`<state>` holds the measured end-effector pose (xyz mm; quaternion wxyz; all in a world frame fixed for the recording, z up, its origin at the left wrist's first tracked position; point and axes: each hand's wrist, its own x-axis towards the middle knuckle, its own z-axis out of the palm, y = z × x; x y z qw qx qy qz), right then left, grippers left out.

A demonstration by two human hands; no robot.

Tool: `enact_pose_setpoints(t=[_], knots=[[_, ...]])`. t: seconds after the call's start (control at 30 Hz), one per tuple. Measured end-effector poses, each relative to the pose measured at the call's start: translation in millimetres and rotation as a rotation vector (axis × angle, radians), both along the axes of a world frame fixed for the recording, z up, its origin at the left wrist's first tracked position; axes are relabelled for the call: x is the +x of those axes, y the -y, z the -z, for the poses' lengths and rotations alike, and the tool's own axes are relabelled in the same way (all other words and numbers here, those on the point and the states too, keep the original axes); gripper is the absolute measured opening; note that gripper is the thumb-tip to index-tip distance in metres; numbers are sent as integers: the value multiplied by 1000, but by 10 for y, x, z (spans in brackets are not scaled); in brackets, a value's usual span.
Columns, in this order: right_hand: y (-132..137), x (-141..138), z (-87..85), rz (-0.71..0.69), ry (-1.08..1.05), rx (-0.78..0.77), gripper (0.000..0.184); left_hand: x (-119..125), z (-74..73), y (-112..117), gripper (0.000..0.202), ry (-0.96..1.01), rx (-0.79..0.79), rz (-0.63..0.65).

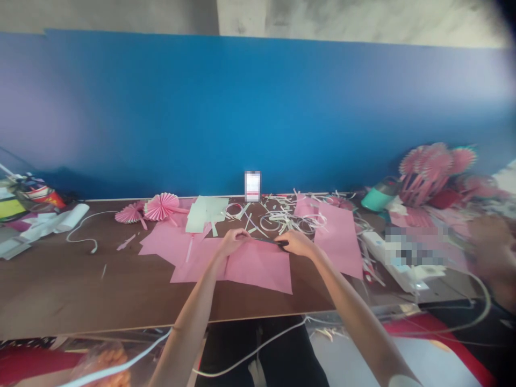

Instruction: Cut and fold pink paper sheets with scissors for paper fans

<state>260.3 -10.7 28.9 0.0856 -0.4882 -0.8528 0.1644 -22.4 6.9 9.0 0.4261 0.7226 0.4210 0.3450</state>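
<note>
At the far left of the brown worktop sit a heap of colourful packets and a white paper roll, with a thin white cable curling on the wood beside them. Moving right, two pink pleated paper fans lie near the back edge, just left of a stack of pale green sheets.

Your left hand is on the pink paper sheet, which lies flat on the worktop in front of you and overlaps another pink sheet on its left. The fingers of that grip curl over the sheet's upper edge; you cannot tell whether it is pinching or only pressing. Your right hand is at the same edge, its grip closed on a slim black tool, too blurred to name, pointing toward your left hand.

Behind your hands lies a tangle of pale paper strips, with a small blurred card standing at the back. Further right are a third pink sheet, a teal container, a partly obscured white machine and more pink fans. A co-worker's blurred hand comes in at the right edge.
</note>
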Motion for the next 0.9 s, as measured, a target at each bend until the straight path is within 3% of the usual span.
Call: enact_pose_setpoints(t=[0.23, 0.4, 0.9], knots=[[-25, 44, 35, 26, -6, 29, 40, -18, 36, -20, 42, 106, -16, -55], [14, 27, 1, 28, -38, 27, 40, 22, 62, -29, 38, 102, 13, -109], [28, -42, -9, 2, -113, 1, 42, 90, 53, 22, 42, 114, 42, -68]])
